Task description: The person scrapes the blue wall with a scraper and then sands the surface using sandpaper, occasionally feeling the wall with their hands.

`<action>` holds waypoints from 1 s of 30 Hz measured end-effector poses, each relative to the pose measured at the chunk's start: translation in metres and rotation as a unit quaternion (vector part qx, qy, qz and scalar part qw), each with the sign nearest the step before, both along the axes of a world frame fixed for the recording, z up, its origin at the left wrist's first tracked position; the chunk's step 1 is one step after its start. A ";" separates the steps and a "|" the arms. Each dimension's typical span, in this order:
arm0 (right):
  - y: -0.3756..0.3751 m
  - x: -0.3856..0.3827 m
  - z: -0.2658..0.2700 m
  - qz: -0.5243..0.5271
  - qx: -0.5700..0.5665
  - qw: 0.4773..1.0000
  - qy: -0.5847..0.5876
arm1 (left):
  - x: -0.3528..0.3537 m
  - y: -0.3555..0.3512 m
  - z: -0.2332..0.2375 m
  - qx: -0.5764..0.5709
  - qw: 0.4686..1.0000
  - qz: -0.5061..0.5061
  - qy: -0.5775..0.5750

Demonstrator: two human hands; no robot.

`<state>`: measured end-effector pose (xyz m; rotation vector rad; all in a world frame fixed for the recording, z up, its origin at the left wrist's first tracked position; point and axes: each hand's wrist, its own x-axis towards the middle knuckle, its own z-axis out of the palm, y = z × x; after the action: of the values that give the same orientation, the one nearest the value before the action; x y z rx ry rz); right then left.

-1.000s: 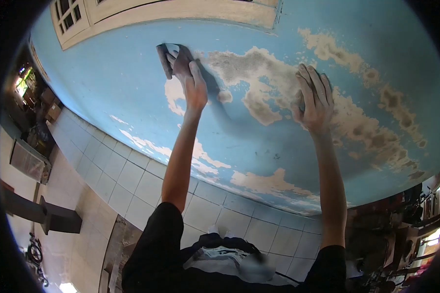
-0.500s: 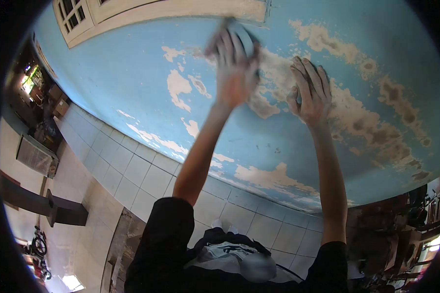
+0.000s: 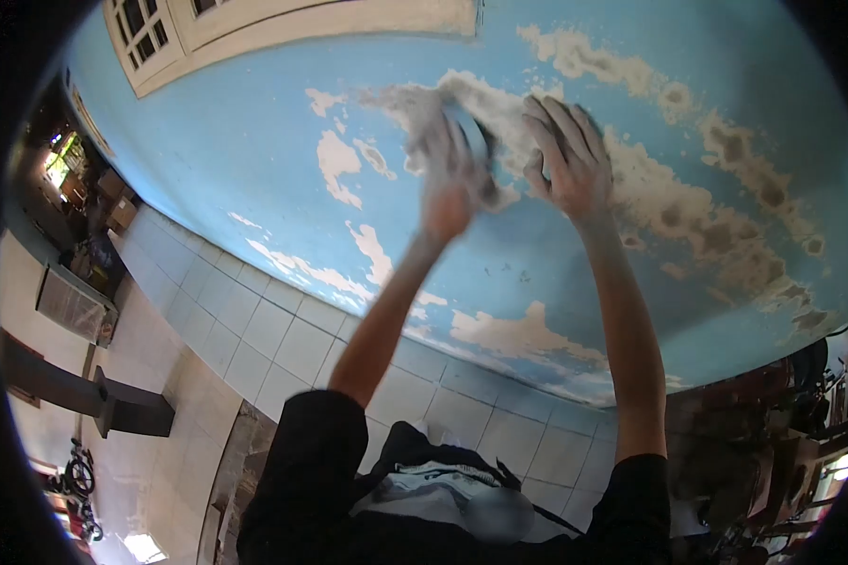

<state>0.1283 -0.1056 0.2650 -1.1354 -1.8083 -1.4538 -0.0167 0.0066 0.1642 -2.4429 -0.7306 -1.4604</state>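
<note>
My left hand, dusted pale and smeared by motion, presses a dark-edged curled sheet that looks like sandpaper against the blue wall. Its fingers point up the wall, over a patch of bare, greyish plaster. To its right, my right hand lies on the wall with fingers stretched upward and thumb apart. Nothing shows in that hand, though its palm is hidden. Whitish dust coats its fingers.
Above left is a cream window frame. More peeled plaster spreads to the right. Pale floor tiles run along the wall's foot. A dark pillar stands left, and dark furniture crowds the lower right.
My left hand has slid down the wall with the sheet and slightly right across the plaster. The right hand stays at about the same spot on the wall while the view shifts a little.
</note>
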 end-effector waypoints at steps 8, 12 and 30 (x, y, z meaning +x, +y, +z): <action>0.000 0.001 -0.003 -0.002 -0.010 1.000 0.009 | -0.012 0.019 0.077 -0.170 0.979 -0.109 -0.032; 0.003 0.003 0.001 -0.005 0.009 1.000 -0.003 | 0.001 -0.019 -0.009 -0.056 0.989 -0.127 -0.058; 0.000 0.003 -0.005 -0.035 0.005 0.999 0.001 | -0.005 0.020 0.068 -0.028 0.982 -0.106 -0.154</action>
<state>0.1317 -0.1052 0.2599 -1.2045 -1.7744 -1.4997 -0.0214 0.0268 0.2327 -2.4262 -0.5845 -1.9540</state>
